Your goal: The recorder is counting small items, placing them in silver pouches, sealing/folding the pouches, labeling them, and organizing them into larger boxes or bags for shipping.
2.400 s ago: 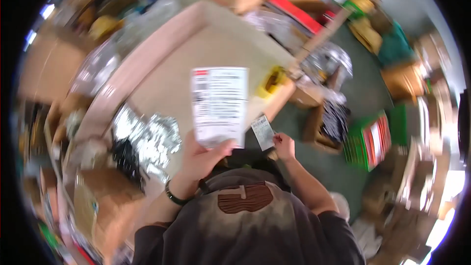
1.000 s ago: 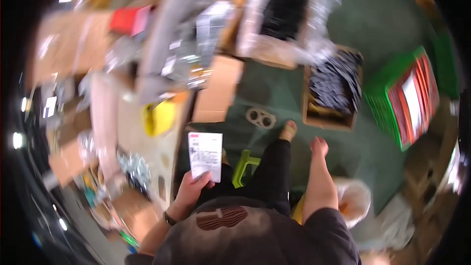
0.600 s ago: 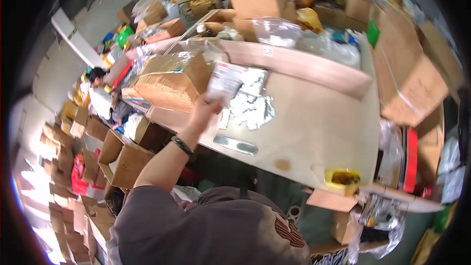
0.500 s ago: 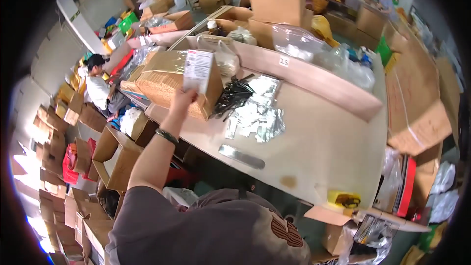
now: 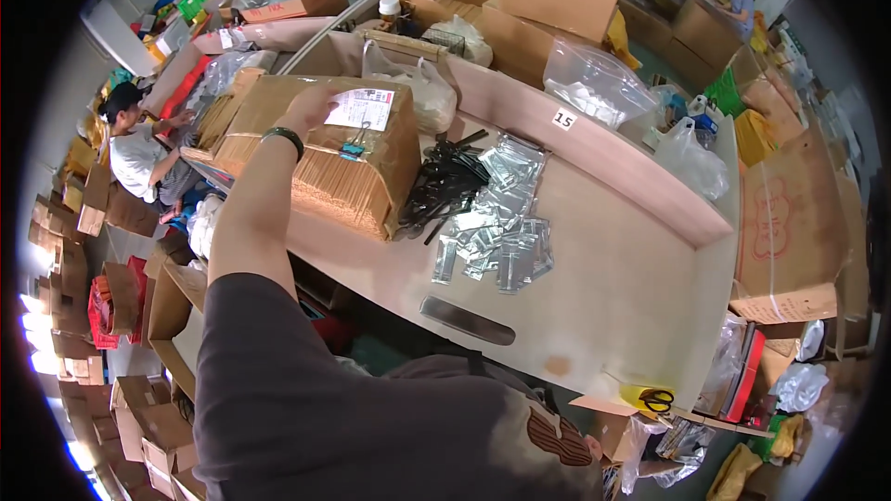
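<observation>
My left hand [image 5: 313,109], with a dark band round its wrist, reaches over a large brown-wrapped stack of folded cardboard [image 5: 348,187] on the left of the table. Its closed fingers are at the left edge of a white printed sheet [image 5: 365,109], which lies on top of the stack. By the sheet's lower edge sits a blue binder clip [image 5: 352,150]. To the right of the stack are a heap of black strips [image 5: 444,178] and a pile of small silvery packets [image 5: 506,223]. My right hand is not in view.
A metal bar [image 5: 467,319] lies along the table's near edge. Black-handled scissors [image 5: 657,400] rest in a yellow holder at the near right corner. A raised board [image 5: 594,148] edges the far side. Another person [image 5: 139,148] sits at the left.
The white sheet, held upright before the stack, now lies on its top. My left hand has moved back and left with it. The view has shifted, and the blue clip now shows.
</observation>
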A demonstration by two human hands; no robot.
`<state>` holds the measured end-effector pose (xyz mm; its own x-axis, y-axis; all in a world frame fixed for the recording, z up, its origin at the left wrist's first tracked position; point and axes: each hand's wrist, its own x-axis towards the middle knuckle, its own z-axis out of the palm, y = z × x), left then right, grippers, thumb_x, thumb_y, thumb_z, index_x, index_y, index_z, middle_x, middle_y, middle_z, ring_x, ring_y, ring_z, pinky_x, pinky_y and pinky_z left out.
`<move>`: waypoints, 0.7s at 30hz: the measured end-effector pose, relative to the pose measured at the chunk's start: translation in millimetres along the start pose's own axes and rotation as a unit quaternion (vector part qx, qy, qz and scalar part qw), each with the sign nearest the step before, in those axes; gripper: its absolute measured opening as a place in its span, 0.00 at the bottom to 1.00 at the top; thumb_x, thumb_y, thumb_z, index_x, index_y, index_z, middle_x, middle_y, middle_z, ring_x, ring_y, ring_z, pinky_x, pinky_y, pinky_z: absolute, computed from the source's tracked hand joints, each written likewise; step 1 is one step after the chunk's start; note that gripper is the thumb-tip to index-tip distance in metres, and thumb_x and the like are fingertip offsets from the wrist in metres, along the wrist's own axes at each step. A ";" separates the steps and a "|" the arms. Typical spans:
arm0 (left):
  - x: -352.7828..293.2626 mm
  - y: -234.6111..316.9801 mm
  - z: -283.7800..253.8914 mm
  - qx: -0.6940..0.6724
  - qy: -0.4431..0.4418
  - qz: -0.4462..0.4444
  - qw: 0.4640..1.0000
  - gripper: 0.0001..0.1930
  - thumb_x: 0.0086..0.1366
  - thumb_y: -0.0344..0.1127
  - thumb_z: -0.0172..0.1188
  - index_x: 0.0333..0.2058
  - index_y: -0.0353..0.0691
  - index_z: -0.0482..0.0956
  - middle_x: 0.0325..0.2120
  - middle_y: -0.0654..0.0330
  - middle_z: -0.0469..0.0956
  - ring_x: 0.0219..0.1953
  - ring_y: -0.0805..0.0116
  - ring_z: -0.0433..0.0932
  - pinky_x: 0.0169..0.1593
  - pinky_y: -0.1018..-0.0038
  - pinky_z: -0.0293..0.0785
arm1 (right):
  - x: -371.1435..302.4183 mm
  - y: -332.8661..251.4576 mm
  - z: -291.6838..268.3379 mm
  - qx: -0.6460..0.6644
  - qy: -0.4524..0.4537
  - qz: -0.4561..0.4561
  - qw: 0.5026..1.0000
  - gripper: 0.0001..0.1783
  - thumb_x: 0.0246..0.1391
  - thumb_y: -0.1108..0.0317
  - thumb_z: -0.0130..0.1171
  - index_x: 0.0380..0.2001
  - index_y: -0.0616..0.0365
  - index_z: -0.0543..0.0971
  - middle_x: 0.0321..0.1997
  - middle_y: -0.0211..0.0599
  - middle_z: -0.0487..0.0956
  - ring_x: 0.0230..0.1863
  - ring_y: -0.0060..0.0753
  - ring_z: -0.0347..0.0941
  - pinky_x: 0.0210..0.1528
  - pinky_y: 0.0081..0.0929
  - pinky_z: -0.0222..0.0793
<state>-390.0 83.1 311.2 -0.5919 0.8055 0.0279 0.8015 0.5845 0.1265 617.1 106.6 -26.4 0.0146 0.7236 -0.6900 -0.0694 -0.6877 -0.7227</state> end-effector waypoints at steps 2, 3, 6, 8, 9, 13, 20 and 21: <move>29.8 -10.9 11.7 0.002 -0.017 0.060 0.998 0.17 0.63 0.37 0.57 0.49 0.41 0.78 0.42 0.47 0.80 0.46 0.48 0.78 0.50 0.60 0.73 | 0.7 51.4 -38.8 0.010 0.032 -0.014 0.999 0.05 0.59 0.69 0.55 0.34 0.60 0.75 0.19 0.31 0.71 0.18 0.24 0.68 0.15 0.19 0.61; 32.0 -36.7 25.5 -0.124 -0.032 0.056 0.990 0.17 0.64 0.37 0.57 0.51 0.40 0.77 0.44 0.49 0.80 0.47 0.51 0.78 0.50 0.61 0.73 | 0.6 64.1 -54.8 -0.089 0.052 -0.007 0.995 0.06 0.58 0.67 0.54 0.32 0.59 0.75 0.19 0.33 0.72 0.17 0.26 0.68 0.14 0.21 0.61; 26.8 -15.4 -5.4 -0.062 -0.160 -0.023 0.985 0.20 0.65 0.36 0.58 0.54 0.39 0.74 0.47 0.55 0.79 0.48 0.61 0.76 0.49 0.62 0.73 | -33.6 98.7 -43.7 0.001 0.215 0.049 0.975 0.06 0.57 0.65 0.54 0.29 0.54 0.75 0.15 0.34 0.70 0.11 0.31 0.65 0.10 0.24 0.59; 67.8 -8.9 30.9 -0.119 -0.206 -0.021 0.971 0.21 0.62 0.31 0.61 0.55 0.40 0.75 0.44 0.55 0.80 0.46 0.64 0.76 0.48 0.65 0.73 | -78.2 99.8 -39.3 0.004 0.197 0.044 0.979 0.05 0.55 0.66 0.54 0.28 0.53 0.74 0.15 0.33 0.70 0.10 0.29 0.63 0.10 0.25 0.59; 59.3 -55.4 15.0 -0.055 -0.180 0.106 0.976 0.21 0.60 0.29 0.62 0.54 0.40 0.75 0.43 0.54 0.80 0.45 0.64 0.76 0.48 0.67 0.73 | -71.1 85.4 -27.7 0.010 0.189 0.060 0.980 0.05 0.55 0.66 0.54 0.28 0.53 0.74 0.15 0.33 0.70 0.10 0.29 0.63 0.10 0.25 0.59; 47.1 -39.4 -3.2 0.097 -0.210 0.127 0.964 0.24 0.47 0.27 0.66 0.47 0.37 0.78 0.40 0.51 0.81 0.43 0.62 0.78 0.49 0.67 0.73 | -123.0 35.0 40.2 -0.063 0.248 0.036 0.966 0.05 0.57 0.70 0.54 0.28 0.56 0.73 0.16 0.32 0.70 0.10 0.26 0.63 0.10 0.21 0.59; 56.3 85.8 -29.6 0.143 0.144 0.159 0.966 0.30 0.54 0.45 0.65 0.51 0.32 0.71 0.44 0.45 0.79 0.48 0.44 0.75 0.52 0.56 0.71 | -209.5 132.5 -10.5 0.017 0.301 0.104 0.948 0.10 0.56 0.65 0.59 0.24 0.58 0.77 0.22 0.36 0.76 0.18 0.27 0.72 0.17 0.23 0.67; 59.2 79.1 -38.8 0.177 0.192 0.184 0.948 0.27 0.59 0.43 0.61 0.54 0.34 0.71 0.48 0.46 0.77 0.53 0.46 0.72 0.56 0.59 0.69 | -213.2 147.5 -10.5 -0.021 0.320 0.122 0.939 0.11 0.54 0.64 0.60 0.23 0.58 0.78 0.23 0.36 0.77 0.19 0.28 0.74 0.19 0.24 0.70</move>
<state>-365.0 173.2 361.2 -0.2006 0.9061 0.3724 0.8981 0.3220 -0.2996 614.2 -149.7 13.6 0.6007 0.3699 -0.7088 -0.1087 -0.8405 -0.5308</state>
